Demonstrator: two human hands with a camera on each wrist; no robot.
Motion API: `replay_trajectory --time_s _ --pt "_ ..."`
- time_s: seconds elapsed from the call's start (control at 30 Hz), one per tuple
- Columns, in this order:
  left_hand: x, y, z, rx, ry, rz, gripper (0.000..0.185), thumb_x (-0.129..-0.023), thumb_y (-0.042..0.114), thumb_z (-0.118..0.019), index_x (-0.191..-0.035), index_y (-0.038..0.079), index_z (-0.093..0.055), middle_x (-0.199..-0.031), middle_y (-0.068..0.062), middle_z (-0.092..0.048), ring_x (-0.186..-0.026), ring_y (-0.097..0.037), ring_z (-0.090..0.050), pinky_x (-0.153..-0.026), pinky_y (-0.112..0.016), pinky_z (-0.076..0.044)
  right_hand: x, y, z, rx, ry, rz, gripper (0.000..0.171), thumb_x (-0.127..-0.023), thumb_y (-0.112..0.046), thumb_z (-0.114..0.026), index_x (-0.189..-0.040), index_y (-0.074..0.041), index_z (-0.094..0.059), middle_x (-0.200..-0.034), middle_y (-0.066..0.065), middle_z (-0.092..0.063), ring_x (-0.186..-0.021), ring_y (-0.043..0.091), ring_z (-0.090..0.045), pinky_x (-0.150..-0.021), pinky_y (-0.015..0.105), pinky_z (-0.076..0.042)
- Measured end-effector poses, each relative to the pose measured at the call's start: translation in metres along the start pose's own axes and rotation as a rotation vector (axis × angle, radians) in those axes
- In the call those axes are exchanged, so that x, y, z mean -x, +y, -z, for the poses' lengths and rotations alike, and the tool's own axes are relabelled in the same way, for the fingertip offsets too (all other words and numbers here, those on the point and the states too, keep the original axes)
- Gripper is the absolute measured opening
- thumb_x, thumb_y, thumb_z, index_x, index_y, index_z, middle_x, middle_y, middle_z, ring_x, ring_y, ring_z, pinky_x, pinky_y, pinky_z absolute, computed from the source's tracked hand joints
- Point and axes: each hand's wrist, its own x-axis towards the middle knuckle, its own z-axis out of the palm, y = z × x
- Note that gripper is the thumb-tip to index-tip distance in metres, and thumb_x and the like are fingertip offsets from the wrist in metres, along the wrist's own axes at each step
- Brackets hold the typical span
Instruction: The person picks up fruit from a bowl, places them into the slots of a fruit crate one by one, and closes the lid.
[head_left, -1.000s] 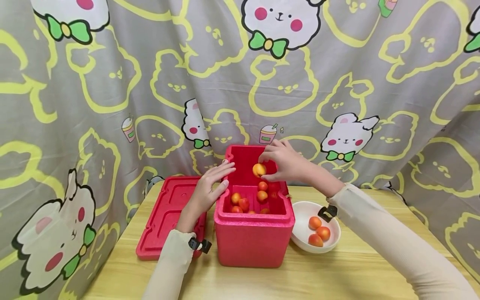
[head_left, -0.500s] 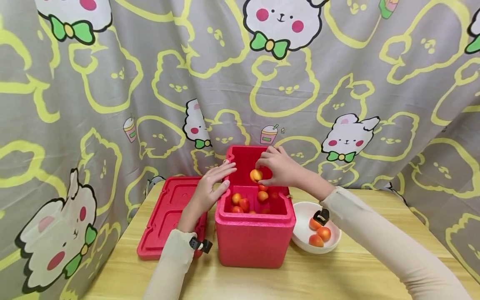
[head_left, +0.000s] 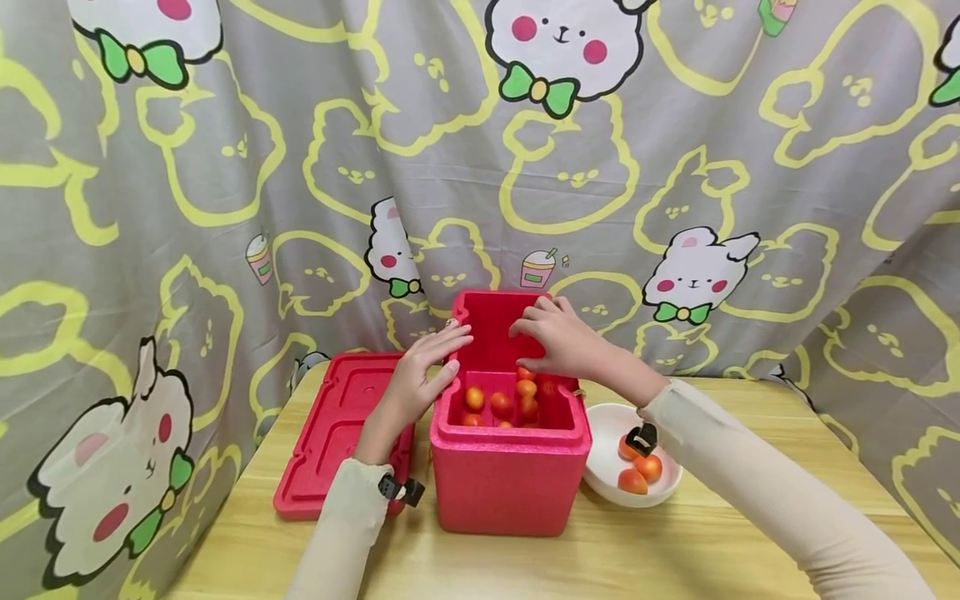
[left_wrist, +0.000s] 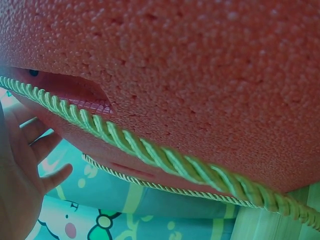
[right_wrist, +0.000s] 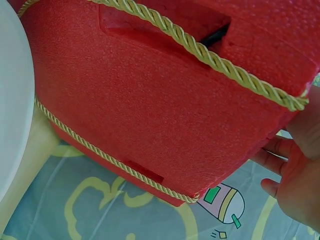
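A red foam box (head_left: 510,492) stands uncovered, with several orange-red apricots (head_left: 474,398) on its floor. My left hand (head_left: 420,371) rests at the box's left rim, fingers fairly straight and nothing held. Above the right rear of the opening hovers my right hand (head_left: 562,337), its fingers loosely bent and no fruit visible between them. In the left wrist view, the left hand (left_wrist: 22,170) shows beside the box wall. The right hand (right_wrist: 295,170) appears past the box's far edge in the right wrist view. Part of the box's interior is hidden behind the right hand.
Right of the box, a white bowl (head_left: 603,462) holds apricots (head_left: 648,468), one partly covered by the wrist camera. The red lid (head_left: 337,450) lies flat at left. Twisted gold rope (left_wrist: 125,137) runs along the box's sides. A patterned curtain (head_left: 450,167) hangs behind the wooden table (head_left: 637,550).
My right hand moved down and slightly left, then let go of an apricot above the box. Apricots inside have shifted. The left hand stays at the rim.
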Motion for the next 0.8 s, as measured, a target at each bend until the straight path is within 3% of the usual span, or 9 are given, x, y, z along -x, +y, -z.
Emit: replay_trajectory --time_s 0.47,0.8 --pt "0.002 -0.001 -0.001 -0.002 -0.006 0.003 0.048 -0.097 0.029 -0.058 -0.142 0.013 -0.062 -0.152 -0.003 -0.056 -0.149 -0.024 -0.042 -0.120 -0.061 -0.032 0.010 0.006 0.002 -0.041 0.012 -0.040 0.038 -0.077 -0.025 -0.087 -0.110 -0.013 -0.074 -0.113 0.008 -0.071 -0.115 0.027 -0.055 -0.097 0.051 -0.039" --pt "0.000 -0.002 0.000 0.002 -0.001 -0.009 0.048 -0.097 0.029 -0.058 -0.142 0.013 -0.061 -0.152 -0.003 -0.056 -0.149 -0.024 -0.042 -0.120 -0.061 -0.032 0.029 0.018 0.012 -0.059 0.096 -0.070 0.034 -0.079 -0.023 -0.086 -0.108 -0.011 -0.075 -0.107 0.009 -0.072 -0.101 0.024 -0.054 -0.093 0.050 -0.037"
